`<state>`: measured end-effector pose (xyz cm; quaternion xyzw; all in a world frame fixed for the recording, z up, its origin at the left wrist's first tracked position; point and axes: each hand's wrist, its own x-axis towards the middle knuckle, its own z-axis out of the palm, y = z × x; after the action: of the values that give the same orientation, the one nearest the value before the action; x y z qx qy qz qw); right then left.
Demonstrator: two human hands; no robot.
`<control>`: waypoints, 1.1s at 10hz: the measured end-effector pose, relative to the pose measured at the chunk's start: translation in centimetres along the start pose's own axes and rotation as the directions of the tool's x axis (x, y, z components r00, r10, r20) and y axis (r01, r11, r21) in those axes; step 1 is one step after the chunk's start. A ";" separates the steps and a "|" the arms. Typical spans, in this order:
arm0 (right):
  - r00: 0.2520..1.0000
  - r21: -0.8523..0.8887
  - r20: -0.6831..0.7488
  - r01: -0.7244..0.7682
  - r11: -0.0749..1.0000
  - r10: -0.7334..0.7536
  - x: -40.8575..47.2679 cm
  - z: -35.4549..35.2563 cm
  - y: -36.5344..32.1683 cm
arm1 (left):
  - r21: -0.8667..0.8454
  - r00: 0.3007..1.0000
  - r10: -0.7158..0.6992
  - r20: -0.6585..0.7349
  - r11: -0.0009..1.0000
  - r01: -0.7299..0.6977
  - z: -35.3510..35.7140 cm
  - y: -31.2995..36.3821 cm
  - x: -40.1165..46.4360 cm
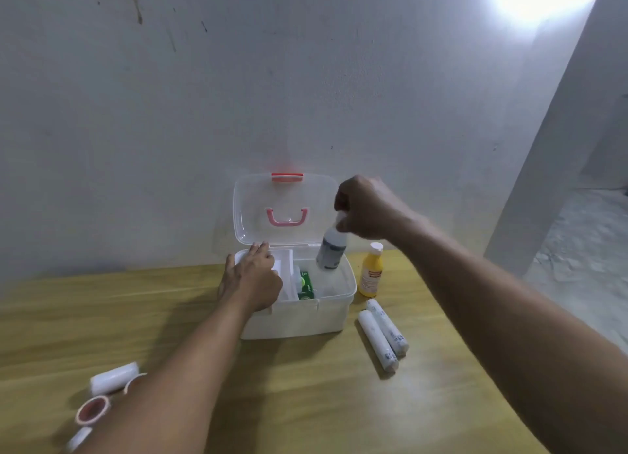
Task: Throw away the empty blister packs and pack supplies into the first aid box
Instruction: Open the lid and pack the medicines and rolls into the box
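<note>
Right hand (368, 208) gripping cylindrical bottle (331, 251), translucent plastic box (334, 312), wooden table (306, 402)

A plain, bare room, likely in a home

We see a wooden desk (306, 402) pushed against a stained whitewashed wall (204, 96), a rough concrete floor (577, 266) to the right, and household medical supplies spread out.

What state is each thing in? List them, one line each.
first aid box: on the table, lid open and upright.
right hand: holds the clear bottle by its top.
clear bottle: tilted over the box.
left hand: resting on the box's left side.
yellow bottle: upright, capped.
two white rolls: lying side by side.
</note>
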<state>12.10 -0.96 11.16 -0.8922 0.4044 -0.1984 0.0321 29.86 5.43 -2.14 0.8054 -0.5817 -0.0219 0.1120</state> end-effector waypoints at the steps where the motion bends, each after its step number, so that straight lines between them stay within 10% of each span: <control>1: 1.000 -0.013 0.016 0.002 1.000 -0.002 1.2 4.2 -0.1 | 0.020 1.000 -0.017 0.002 1.000 0.017 -0.1 0.1 0.0; 6: 0.993 0.137 -0.009 -0.112 0.984 0.114 1.9 7.6 4.0 | 0.011 1.000 -0.023 0.005 1.000 0.023 -0.1 0.2 -0.1; 8: 0.951 -0.175 0.188 -0.213 0.961 0.245 -0.2 6.2 7.0 | 0.011 1.000 -0.029 0.012 1.000 0.029 0.0 0.1 0.2; 11: 0.995 -0.139 -0.012 -0.104 0.985 0.103 -1.1 0.1 4.3 | 0.004 0.999 -0.039 0.019 0.999 0.039 0.0 0.1 0.2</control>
<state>8.43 -3.06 9.74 -0.8696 0.4631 -0.1699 -0.0212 29.81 5.23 -2.08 0.8167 -0.5668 -0.0305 0.1044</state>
